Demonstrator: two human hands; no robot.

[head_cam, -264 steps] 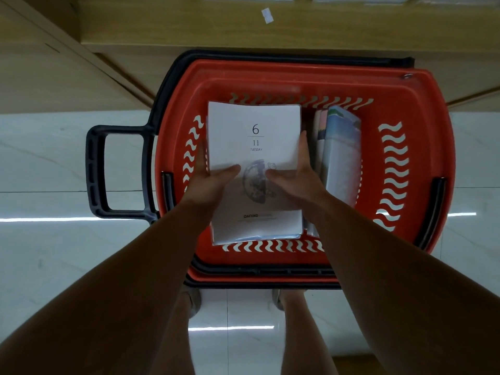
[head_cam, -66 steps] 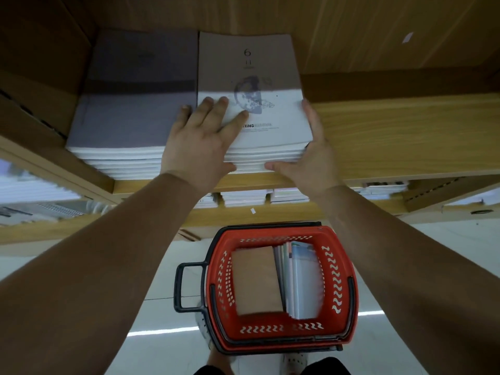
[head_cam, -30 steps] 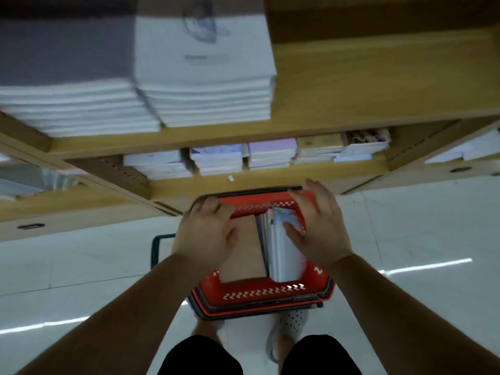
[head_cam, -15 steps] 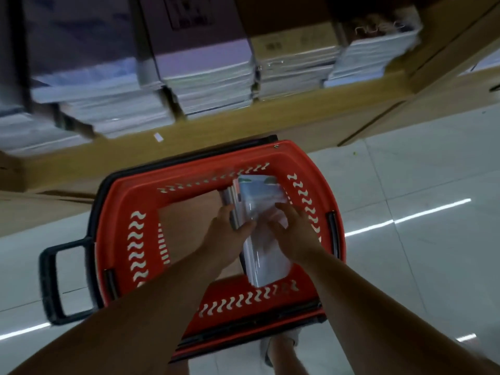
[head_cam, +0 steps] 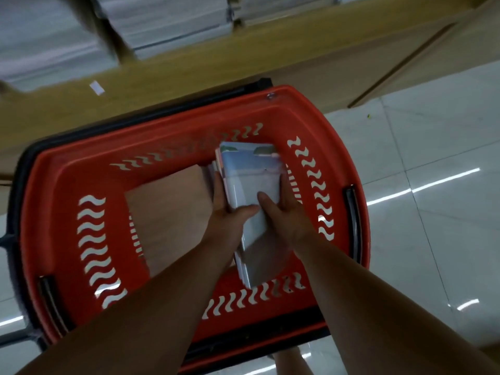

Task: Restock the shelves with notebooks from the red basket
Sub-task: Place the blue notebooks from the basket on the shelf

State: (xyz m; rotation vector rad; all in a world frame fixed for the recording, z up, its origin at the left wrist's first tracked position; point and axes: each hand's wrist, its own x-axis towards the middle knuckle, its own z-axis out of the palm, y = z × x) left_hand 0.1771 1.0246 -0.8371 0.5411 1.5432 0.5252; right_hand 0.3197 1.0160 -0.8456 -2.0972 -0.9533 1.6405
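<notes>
The red basket (head_cam: 319, 131) stands on the floor below me. Leaning on edge in its right half is a bundle of pale blue notebooks (head_cam: 253, 180). My left hand (head_cam: 230, 212) clasps the bundle's left side, fingers along the spines. My right hand (head_cam: 281, 215) grips its right side, thumb lying across the top cover. A brown card sheet (head_cam: 167, 212) lies flat in the basket's left half.
A low wooden shelf (head_cam: 189, 66) runs across the top, with blurred stacks of white notebooks (head_cam: 167, 23) on it. White glossy tiled floor (head_cam: 433, 185) spreads to the right. The basket's black handle (head_cam: 10, 239) sticks out at the left.
Both hands left the notebook stack on the upper shelf, came down into the basket and closed on the blue notebook bundle. My view has dropped closer to the basket.
</notes>
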